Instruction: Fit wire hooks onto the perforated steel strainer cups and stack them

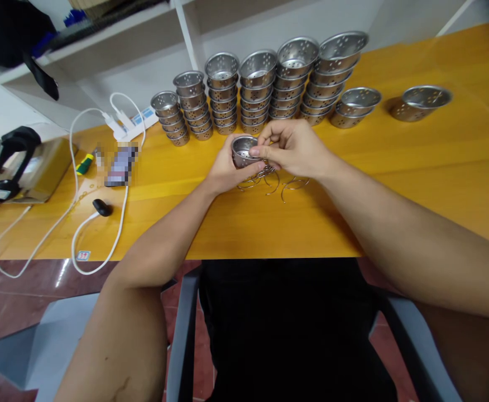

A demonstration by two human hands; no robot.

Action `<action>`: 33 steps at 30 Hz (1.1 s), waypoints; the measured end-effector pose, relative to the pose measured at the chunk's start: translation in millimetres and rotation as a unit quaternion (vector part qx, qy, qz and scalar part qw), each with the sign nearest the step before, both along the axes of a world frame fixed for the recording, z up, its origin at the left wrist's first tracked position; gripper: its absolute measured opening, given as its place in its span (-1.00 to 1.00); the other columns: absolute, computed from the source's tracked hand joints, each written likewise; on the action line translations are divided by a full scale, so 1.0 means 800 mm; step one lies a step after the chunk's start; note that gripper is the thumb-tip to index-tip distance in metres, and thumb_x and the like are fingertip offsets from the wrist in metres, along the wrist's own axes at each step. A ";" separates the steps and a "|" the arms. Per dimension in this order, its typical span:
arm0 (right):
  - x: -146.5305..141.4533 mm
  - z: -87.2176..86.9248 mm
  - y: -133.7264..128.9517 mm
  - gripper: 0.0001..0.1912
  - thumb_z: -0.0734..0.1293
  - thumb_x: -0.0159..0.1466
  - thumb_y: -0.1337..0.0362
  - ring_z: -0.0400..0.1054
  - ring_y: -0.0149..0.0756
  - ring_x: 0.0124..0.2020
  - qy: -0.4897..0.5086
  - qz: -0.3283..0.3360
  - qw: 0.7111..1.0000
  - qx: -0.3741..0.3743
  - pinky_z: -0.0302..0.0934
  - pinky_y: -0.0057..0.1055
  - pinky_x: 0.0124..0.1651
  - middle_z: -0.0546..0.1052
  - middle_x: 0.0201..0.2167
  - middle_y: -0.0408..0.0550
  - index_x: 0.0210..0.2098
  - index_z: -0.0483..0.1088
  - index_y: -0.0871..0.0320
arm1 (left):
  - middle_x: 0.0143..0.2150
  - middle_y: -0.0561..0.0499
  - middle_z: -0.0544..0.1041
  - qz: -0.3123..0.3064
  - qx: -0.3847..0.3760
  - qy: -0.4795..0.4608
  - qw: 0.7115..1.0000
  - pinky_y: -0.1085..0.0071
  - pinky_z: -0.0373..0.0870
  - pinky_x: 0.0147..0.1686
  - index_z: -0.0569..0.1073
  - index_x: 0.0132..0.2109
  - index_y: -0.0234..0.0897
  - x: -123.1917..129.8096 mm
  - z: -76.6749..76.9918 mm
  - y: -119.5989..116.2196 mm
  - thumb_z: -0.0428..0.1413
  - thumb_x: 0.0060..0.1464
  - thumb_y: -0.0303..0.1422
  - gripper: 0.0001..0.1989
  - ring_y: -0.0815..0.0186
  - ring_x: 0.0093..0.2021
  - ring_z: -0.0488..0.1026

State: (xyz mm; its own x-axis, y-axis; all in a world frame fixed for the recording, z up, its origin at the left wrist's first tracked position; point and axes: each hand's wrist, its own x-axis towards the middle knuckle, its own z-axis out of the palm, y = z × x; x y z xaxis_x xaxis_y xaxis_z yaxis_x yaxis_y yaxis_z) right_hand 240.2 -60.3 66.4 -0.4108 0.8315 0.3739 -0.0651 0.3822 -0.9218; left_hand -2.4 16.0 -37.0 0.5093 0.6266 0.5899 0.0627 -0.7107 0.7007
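Observation:
My left hand (223,170) is wrapped round a small perforated metal strainer basket (241,149), which sits tilted with its mouth upward, above the table's middle. At the basket's right rim, my right hand (292,146) is pinched, thumb against fingers. What is between those fingertips is too small to make out. Below both hands lie several thin curved metal wires (273,184), partly covered by the hands. Just behind them stand several stacks of similar strainer baskets (255,84) in a row. A short stack (355,106) and a separate basket (422,103) are farther right.
On the yellow wooden table (244,234) at left lie a phone (121,166), a black earbud case-like object (102,207), a green-yellow tool handle (85,164) and white cables (76,184). A power strip (138,124) is behind. Black headphones (12,162) rest against a box.

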 end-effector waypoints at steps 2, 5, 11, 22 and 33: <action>0.000 0.000 -0.001 -0.20 0.85 0.19 -0.51 0.24 -0.37 -0.58 -0.011 -0.002 1.000 -0.002 0.11 -0.30 -0.55 0.51 -0.52 -0.19 -0.24 0.58 0.00 | 0.28 -0.05 0.62 0.000 -0.003 -0.005 1.000 -0.15 0.60 0.62 0.42 0.52 -0.04 0.000 0.004 -0.003 0.55 0.31 0.46 0.01 0.04 0.32 0.72; 0.000 -0.001 -0.002 -0.19 0.85 0.15 -0.55 0.28 -0.31 -0.53 -0.022 -0.022 0.999 -0.009 0.20 -0.24 -0.51 0.52 -0.49 -0.17 -0.23 0.58 -0.03 | 0.25 -0.03 0.62 0.008 -0.019 -0.006 1.000 -0.16 0.62 0.60 0.45 0.48 -0.05 0.003 0.016 -0.012 0.56 0.24 0.50 0.03 0.04 0.29 0.73; 0.003 -0.008 -0.002 -0.13 0.85 0.11 -0.57 0.45 -0.19 -0.32 -0.034 -0.085 0.995 0.045 0.47 -0.14 -0.29 0.66 -0.23 -0.07 -0.05 0.64 -0.05 | 0.32 -0.08 0.62 0.013 -0.030 -0.008 0.999 -0.20 0.61 0.61 0.44 0.51 -0.06 0.007 0.037 -0.032 0.53 0.30 0.49 0.02 -0.01 0.37 0.71; 0.008 -0.010 -0.007 -0.26 0.71 0.36 -0.58 0.54 0.11 0.18 -0.082 -0.116 0.981 0.135 0.58 0.05 0.26 0.70 0.09 0.16 -0.04 0.70 -0.06 | 0.40 -0.15 0.57 0.066 -0.025 -0.035 0.997 -0.19 0.59 0.63 0.33 0.63 -0.03 0.007 0.022 -0.015 0.58 0.41 0.21 -0.04 -0.06 0.45 0.66; 0.010 -0.023 -0.004 -0.39 0.66 0.49 -0.44 0.58 0.41 0.49 -0.178 -0.113 0.956 0.203 0.51 0.37 0.63 0.69 0.33 0.22 0.13 0.84 -0.07 | 0.34 -0.14 0.54 0.042 -0.034 -0.041 0.998 -0.22 0.65 0.53 0.33 0.58 0.01 0.009 0.028 -0.019 0.53 0.25 0.50 0.10 -0.05 0.35 0.66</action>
State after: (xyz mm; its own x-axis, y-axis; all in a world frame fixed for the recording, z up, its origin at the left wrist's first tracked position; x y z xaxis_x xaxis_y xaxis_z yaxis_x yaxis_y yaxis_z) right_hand 248.2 -63.7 47.9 -0.3984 0.7303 0.5549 0.3520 0.6804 -0.6428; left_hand 5.1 1.0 -14.9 0.4043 0.7048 0.5830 0.0602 -0.6565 0.7519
